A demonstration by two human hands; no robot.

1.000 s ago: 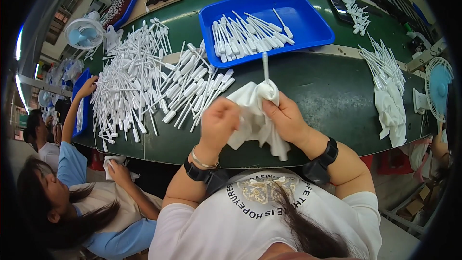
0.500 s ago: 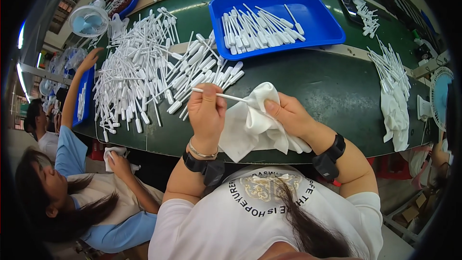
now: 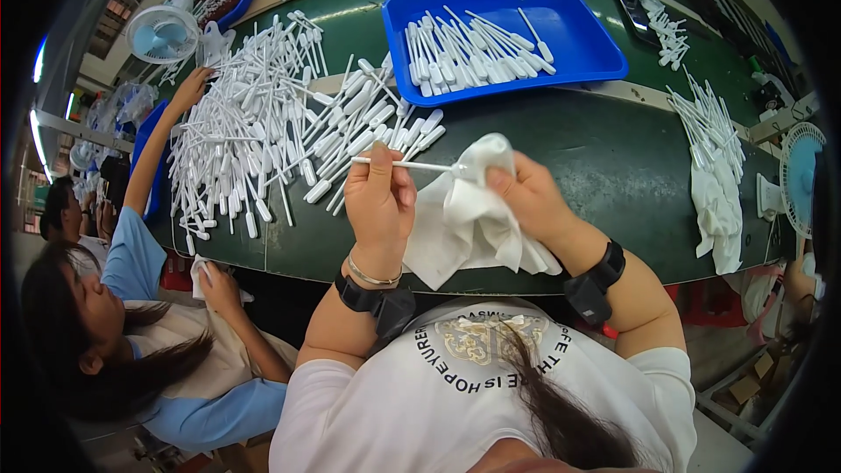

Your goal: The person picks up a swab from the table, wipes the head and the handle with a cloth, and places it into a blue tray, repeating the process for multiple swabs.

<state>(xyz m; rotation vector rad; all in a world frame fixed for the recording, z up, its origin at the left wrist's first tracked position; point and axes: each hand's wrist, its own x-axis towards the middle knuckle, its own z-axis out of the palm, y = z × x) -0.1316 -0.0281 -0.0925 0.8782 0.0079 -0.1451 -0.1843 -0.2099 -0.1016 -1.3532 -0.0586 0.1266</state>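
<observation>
My left hand (image 3: 378, 201) pinches a thin white plastic pipette (image 3: 412, 164) and holds it level over the green table (image 3: 604, 158). One end of the pipette goes into a crumpled white cloth (image 3: 464, 219) that my right hand (image 3: 526, 197) grips. Just beyond my left hand lies a big heap of white pipettes (image 3: 280, 114). A blue tray (image 3: 578, 44) farther back holds several more pipettes in a loose row.
A person on my left reaches a hand (image 3: 191, 88) into the heap and holds a cloth (image 3: 206, 273) low down. At the right lie more pipettes with a white cloth (image 3: 714, 201), beside a small fan (image 3: 802, 177). Another fan (image 3: 163, 32) stands back left.
My left hand has drawn the pipette out of the cloth to the left and turned it level. The cloth has opened out under my right hand.
</observation>
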